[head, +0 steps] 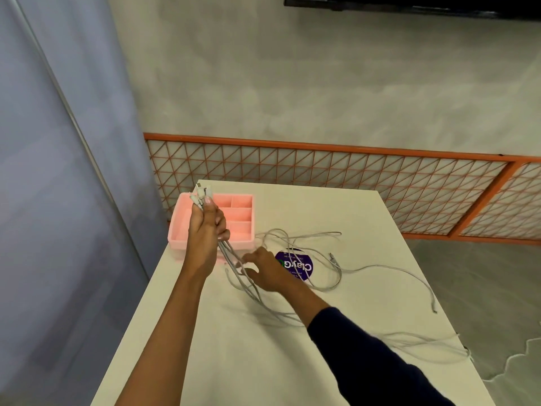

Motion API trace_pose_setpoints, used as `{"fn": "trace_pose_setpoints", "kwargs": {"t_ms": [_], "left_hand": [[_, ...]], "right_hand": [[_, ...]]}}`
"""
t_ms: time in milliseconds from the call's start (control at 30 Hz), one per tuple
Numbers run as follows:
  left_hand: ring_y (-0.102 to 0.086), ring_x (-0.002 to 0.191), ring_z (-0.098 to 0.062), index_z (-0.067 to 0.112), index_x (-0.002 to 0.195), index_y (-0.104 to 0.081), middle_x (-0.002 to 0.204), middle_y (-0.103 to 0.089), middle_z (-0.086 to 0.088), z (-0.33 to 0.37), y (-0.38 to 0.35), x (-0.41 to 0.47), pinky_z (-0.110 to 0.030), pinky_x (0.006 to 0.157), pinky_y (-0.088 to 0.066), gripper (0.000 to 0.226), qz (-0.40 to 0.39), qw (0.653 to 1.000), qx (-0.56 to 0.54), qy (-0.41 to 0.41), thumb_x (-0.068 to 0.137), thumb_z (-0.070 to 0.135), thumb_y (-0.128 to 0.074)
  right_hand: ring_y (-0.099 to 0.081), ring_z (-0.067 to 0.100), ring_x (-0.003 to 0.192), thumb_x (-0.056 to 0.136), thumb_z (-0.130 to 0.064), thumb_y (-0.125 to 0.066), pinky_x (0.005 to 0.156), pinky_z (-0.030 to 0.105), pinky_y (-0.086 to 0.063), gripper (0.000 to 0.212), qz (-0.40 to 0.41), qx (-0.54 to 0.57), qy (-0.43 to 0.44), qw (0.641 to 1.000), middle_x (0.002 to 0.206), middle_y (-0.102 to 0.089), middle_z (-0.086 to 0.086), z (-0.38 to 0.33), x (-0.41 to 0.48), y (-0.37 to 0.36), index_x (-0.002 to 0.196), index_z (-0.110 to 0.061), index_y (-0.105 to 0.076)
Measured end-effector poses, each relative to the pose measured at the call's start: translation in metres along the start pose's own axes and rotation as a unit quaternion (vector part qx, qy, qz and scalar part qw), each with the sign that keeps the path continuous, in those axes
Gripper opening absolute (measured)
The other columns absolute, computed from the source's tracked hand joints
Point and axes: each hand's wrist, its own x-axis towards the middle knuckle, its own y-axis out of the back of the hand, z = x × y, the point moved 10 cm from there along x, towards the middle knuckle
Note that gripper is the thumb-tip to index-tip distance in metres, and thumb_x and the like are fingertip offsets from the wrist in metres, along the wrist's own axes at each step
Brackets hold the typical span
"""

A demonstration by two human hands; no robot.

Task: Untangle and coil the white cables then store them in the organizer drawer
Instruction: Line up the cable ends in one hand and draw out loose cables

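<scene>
Several white cables (328,276) lie tangled and spread over the white table (336,206). My left hand (206,230) is raised in front of the pink organizer drawer (240,213) and grips a bunch of cable ends, with the plugs sticking up above my fingers. The strands hang down from that fist toward the table. My right hand (268,271) rests low on the table, its fingers spread among the hanging strands; a firm grip on any strand is not clear. The drawer's compartments that show look empty.
A round purple sticker (298,266) lies on the table under the cables. Loose cable ends trail toward the table's right edge (433,306). An orange lattice fence (351,183) runs behind the table, and a grey-blue curtain (58,171) hangs at the left.
</scene>
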Motion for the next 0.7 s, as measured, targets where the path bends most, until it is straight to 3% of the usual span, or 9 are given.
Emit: {"fn": "trace_pose_setpoints", "kwargs": {"t_ms": [67, 133, 267, 400, 500, 567, 633, 700], "left_hand": [[-0.03, 0.046, -0.001, 0.019, 0.077, -0.04, 0.054, -0.038, 0.015, 0.01, 0.003, 0.001, -0.013, 0.042, -0.025, 0.031, 0.001, 1.0, -0.003, -0.01, 0.104, 0.031, -0.031], [-0.027, 0.046, -0.001, 0.019, 0.077, -0.039, 0.053, -0.038, 0.016, 0.018, 0.011, 0.002, -0.013, 0.041, -0.023, 0.032, 0.012, 1.0, -0.001, -0.015, 0.105, 0.031, -0.03], [-0.026, 0.046, 0.0, 0.02, 0.078, -0.038, 0.053, -0.037, 0.015, 0.022, 0.037, 0.005, -0.013, 0.04, -0.022, 0.031, 0.049, 0.999, 0.007, -0.015, 0.104, 0.033, -0.03], [-0.028, 0.047, 0.0, 0.021, 0.079, -0.037, 0.059, -0.035, 0.011, 0.011, 0.044, 0.003, -0.012, 0.04, -0.025, 0.03, 0.068, 0.997, 0.045, -0.003, 0.104, 0.035, -0.03], [-0.028, 0.046, 0.001, 0.021, 0.078, -0.036, 0.063, -0.032, 0.008, 0.007, 0.047, 0.001, -0.012, 0.04, -0.025, 0.031, 0.092, 0.994, 0.053, 0.002, 0.104, 0.037, -0.029], [-0.027, 0.046, 0.0, 0.022, 0.077, -0.035, 0.063, -0.031, 0.007, 0.007, 0.05, 0.002, -0.012, 0.04, -0.024, 0.032, 0.107, 0.993, 0.044, -0.001, 0.104, 0.038, -0.029], [-0.027, 0.047, 0.0, 0.023, 0.077, -0.036, 0.063, -0.03, 0.007, 0.007, 0.052, 0.004, -0.011, 0.04, -0.025, 0.032, 0.118, 0.992, 0.035, -0.002, 0.104, 0.039, -0.029], [-0.029, 0.047, 0.0, 0.023, 0.076, -0.036, 0.062, -0.031, 0.008, 0.005, 0.049, 0.005, -0.011, 0.041, -0.026, 0.032, 0.121, 0.992, 0.029, -0.002, 0.104, 0.039, -0.029]], "right_hand": [[-0.049, 0.032, 0.106, 0.099, -0.023, -0.046, 0.099, 0.036, -0.04, 0.028, 0.045, -0.016, -0.092, 0.995, 0.123, -0.043, 0.021, 0.033, -0.003, -0.004, 0.122, -0.009, -0.056], [-0.053, 0.032, 0.099, 0.101, -0.017, -0.04, 0.089, 0.035, -0.047, 0.029, 0.083, 0.001, -0.175, 0.981, 0.124, -0.046, 0.024, 0.066, -0.014, 0.005, 0.123, -0.001, -0.049], [-0.056, 0.035, 0.109, 0.1, -0.014, -0.04, 0.084, 0.032, -0.043, 0.027, 0.208, 0.101, -0.244, 0.942, 0.117, -0.056, 0.021, 0.104, -0.027, 0.048, 0.116, 0.003, -0.053], [-0.065, 0.026, 0.087, 0.101, -0.03, -0.045, 0.074, 0.028, -0.048, 0.037, 0.377, 0.186, -0.15, 0.895, 0.094, -0.07, 0.013, 0.073, -0.034, 0.125, 0.094, -0.001, -0.068], [-0.061, 0.013, 0.056, 0.095, -0.035, -0.055, 0.055, 0.012, -0.043, 0.036, 0.399, 0.241, -0.056, 0.883, 0.059, -0.062, 0.002, 0.037, -0.038, 0.182, 0.078, -0.007, -0.069], [-0.045, 0.008, 0.045, 0.09, -0.036, -0.062, 0.048, 0.016, -0.035, 0.032, 0.387, 0.258, -0.002, 0.885, 0.047, -0.047, -0.008, 0.018, -0.043, 0.212, 0.077, -0.008, -0.071], [-0.042, 0.006, 0.052, 0.088, -0.037, -0.065, 0.053, 0.018, -0.033, 0.028, 0.35, 0.28, 0.04, 0.893, 0.05, -0.048, -0.013, 0.004, -0.044, 0.222, 0.078, -0.012, -0.073], [-0.057, -0.001, 0.071, 0.088, -0.038, -0.064, 0.067, 0.013, -0.041, 0.027, 0.278, 0.298, 0.051, 0.912, 0.073, -0.066, -0.017, -0.005, -0.043, 0.217, 0.083, -0.015, -0.075]]}}
